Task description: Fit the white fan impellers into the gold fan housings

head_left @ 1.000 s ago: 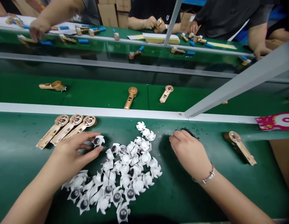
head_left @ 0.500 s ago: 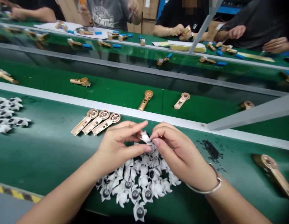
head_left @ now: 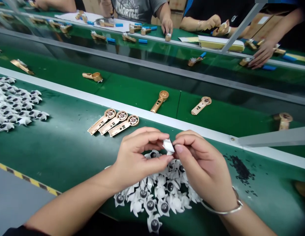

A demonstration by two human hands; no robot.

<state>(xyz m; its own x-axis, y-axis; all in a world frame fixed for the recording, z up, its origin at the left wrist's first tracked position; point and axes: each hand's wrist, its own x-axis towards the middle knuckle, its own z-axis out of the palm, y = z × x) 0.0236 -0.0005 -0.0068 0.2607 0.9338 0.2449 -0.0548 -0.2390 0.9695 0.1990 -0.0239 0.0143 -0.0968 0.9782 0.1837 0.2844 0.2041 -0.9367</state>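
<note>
A small white fan blade (head_left: 168,146) is held up between the thumb and fingers of my left hand (head_left: 140,149), its face turned sideways. My right hand (head_left: 200,160) meets it from the other side in a pinch of thumb and index finger. Something dark shows at those fingertips; I cannot tell whether it is the blade's hub or a separate piece. Beneath both hands spreads a heap of white fan blades (head_left: 164,207), several showing dark round hubs. Small black pieces (head_left: 242,168) lie scattered to the right of my right hand.
Three gold fan housings (head_left: 115,123) lie side by side beyond my left hand. More white fan blades (head_left: 13,105) sit in rows at far left. Past a white rail (head_left: 68,91), gold housings (head_left: 201,105) rest on a green belt (head_left: 132,91). A metal strut (head_left: 277,137) crosses at right; co-workers sit opposite.
The view has turned so the scene sits further right. My left index finger has bent down onto the fan blade. Across the belt, co-workers' hands have reached down to gold parts.
</note>
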